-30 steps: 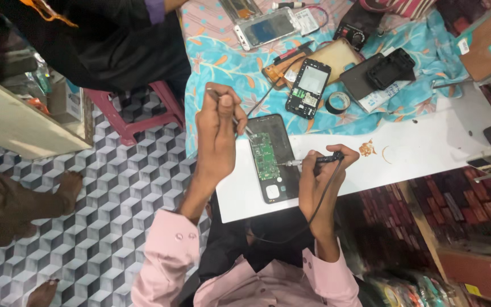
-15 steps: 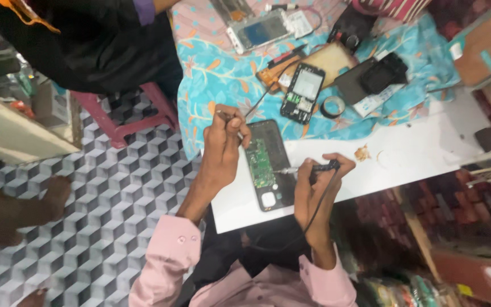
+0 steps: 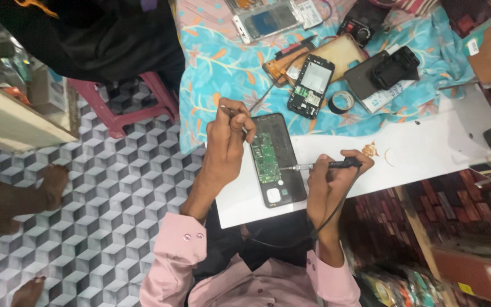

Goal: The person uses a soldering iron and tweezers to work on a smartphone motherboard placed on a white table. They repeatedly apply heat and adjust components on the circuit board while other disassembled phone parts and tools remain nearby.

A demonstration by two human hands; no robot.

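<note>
The fingers of the right hand are clamped around a dark soldering iron, held like a pen, with its metal tip lying against the right edge of the green circuit board inside an opened phone. The fingers of the left hand are pinched together on a thin tool; whether it is tweezers or a length of wire I cannot tell. This hand rests at the phone's left edge, touching it.

The phone lies flat on the white desk, near its left end and close to the person's body.

The main risk, as I judge it, is the hot tip sliding sideways across the board and touching neighbouring parts, since the phone is held steady only by the left hand at its edge. The iron's cord loops down under the right wrist and could tug the tip off its spot.

Both wrists are bent inward, forearms converging from pink sleeves, elbows tucked near the body.

Farther away, on a blue flowered cloth, lie another opened phone and a roll of tape.
</note>
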